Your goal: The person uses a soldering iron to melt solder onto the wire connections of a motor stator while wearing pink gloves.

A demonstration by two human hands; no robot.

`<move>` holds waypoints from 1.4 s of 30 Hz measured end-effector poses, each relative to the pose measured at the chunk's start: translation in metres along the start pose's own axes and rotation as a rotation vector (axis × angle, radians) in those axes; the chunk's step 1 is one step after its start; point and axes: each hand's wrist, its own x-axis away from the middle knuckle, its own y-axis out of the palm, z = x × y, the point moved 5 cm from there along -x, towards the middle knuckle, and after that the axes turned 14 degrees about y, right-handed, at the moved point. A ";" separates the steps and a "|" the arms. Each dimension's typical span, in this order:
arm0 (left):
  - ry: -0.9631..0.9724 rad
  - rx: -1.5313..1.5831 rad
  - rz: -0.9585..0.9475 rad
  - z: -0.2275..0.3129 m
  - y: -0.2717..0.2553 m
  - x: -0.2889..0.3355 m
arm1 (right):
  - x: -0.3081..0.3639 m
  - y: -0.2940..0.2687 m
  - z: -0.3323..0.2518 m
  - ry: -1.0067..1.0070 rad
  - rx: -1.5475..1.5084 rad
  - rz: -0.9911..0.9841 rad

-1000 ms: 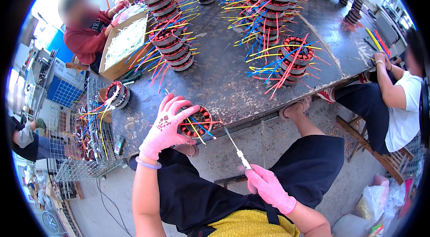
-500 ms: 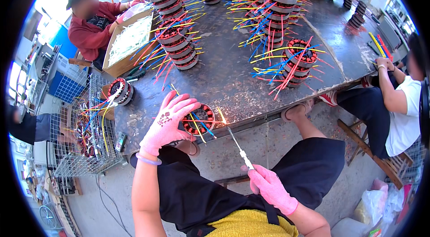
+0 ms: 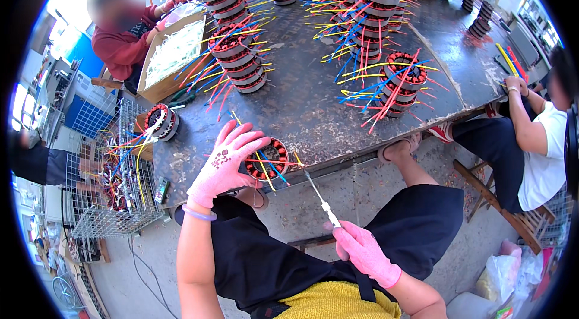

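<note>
My left hand, in a pink glove, curls around the left side of a motor stator at the table's front edge. Red coils ring the stator's inside, and red, yellow and blue wires cross its opening. My right hand, also in a pink glove, is closed on a slim white-handled tool with a thin metal shaft. The shaft's tip touches or nearly touches the end of red wires reaching right from the stator. A small orange glow shows there. A short yellow wire end stands beside it.
Tall stacks of wired stators stand farther back on the dark table. One stator lies at left, near a wire basket. A person in red works by a cardboard box; another sits at right on a wooden stool.
The bright orange flare at the tool's tip has shrunk to a small glow. Both my hands have stayed nearly still. The person in red has shifted slightly.
</note>
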 end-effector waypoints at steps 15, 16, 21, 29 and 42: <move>-0.001 0.005 -0.007 -0.001 0.000 0.000 | 0.003 0.002 -0.002 0.016 -0.073 -0.013; -0.002 0.004 -0.009 -0.001 0.000 0.000 | 0.002 0.002 -0.002 0.005 -0.057 -0.013; 0.010 -0.006 -0.011 -0.001 -0.001 -0.002 | 0.002 0.001 -0.002 -0.004 -0.027 0.004; -0.002 0.011 -0.018 -0.001 0.000 -0.002 | 0.001 0.001 0.001 -0.005 -0.061 -0.015; 0.001 0.011 -0.018 -0.003 0.001 -0.002 | 0.001 0.001 0.002 0.010 -0.072 -0.006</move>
